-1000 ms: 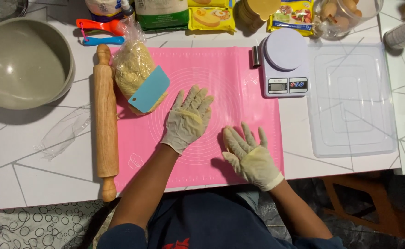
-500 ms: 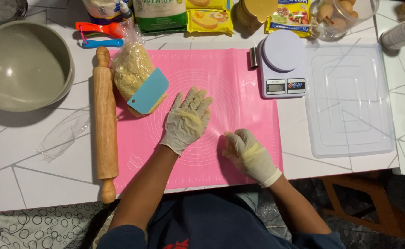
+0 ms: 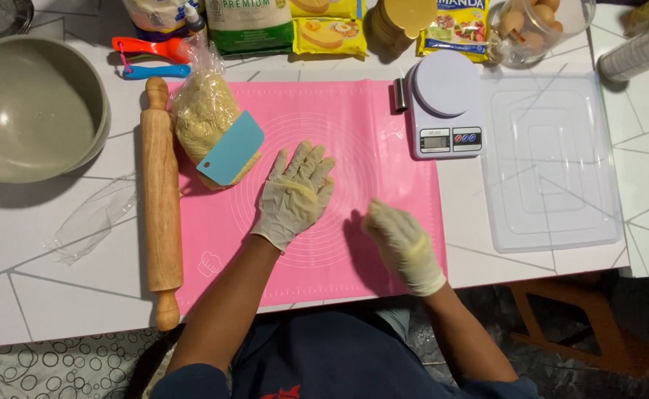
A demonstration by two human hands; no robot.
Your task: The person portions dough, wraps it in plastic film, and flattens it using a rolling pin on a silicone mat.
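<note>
A pink silicone baking mat (image 3: pixel 354 125) lies on the white tiled table. My left hand (image 3: pixel 293 193), in a thin pale glove, rests flat on the mat's middle with fingers spread. My right hand (image 3: pixel 402 244), also gloved, hovers over the mat's lower right with its fingers curled in; nothing shows inside it. A bag of yellow dough (image 3: pixel 203 118) sits at the mat's upper left, with a light blue plastic scraper (image 3: pixel 230 148) lying on it. A wooden rolling pin (image 3: pixel 160 199) lies lengthwise along the mat's left edge.
A big grey bowl (image 3: pixel 29 111) stands at far left. A white kitchen scale (image 3: pixel 444 111) and a clear plastic tray (image 3: pixel 550 162) lie right of the mat. Packets, a jar of eggs (image 3: pixel 538 22) and coloured utensils (image 3: pixel 151 58) line the back edge. Crumpled clear wrap (image 3: pixel 92 218) lies left.
My right hand went from flat with fingers spread on the mat to lifted with fingers curled in. The left hand stayed flat in the same spot.
</note>
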